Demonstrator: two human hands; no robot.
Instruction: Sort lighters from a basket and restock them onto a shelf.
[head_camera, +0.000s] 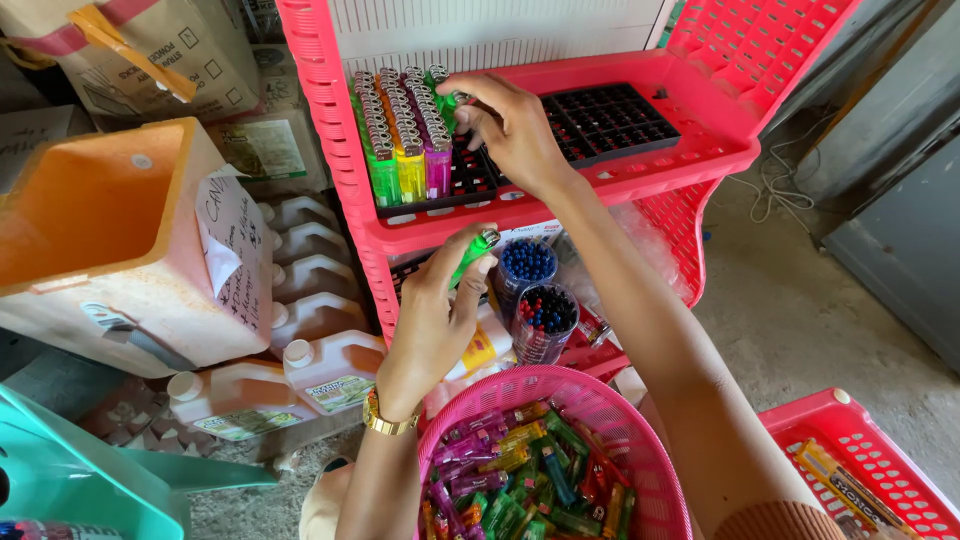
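We note a rough grey concrete floor (800, 310) in bright daylight. A red slotted plastic shelf rack (330, 130) stands at centre. Left of it sit an orange foam box (110, 240), white plastic jugs (330, 370) and a brown paper sack (150, 50). Grey metal panels (900, 200) stand at right, white cable (775, 185) beside them.

Place: small shop stockroom | Evidence: red plastic shelf rack (345, 150) held a black tray of lighters (405, 150) in rows | pink basket (620, 420) was full of loose lighters | tubs of pens (527, 265) | white jugs (335, 370) stacked on bare concrete floor (800, 320) | cardboard box (160, 50)
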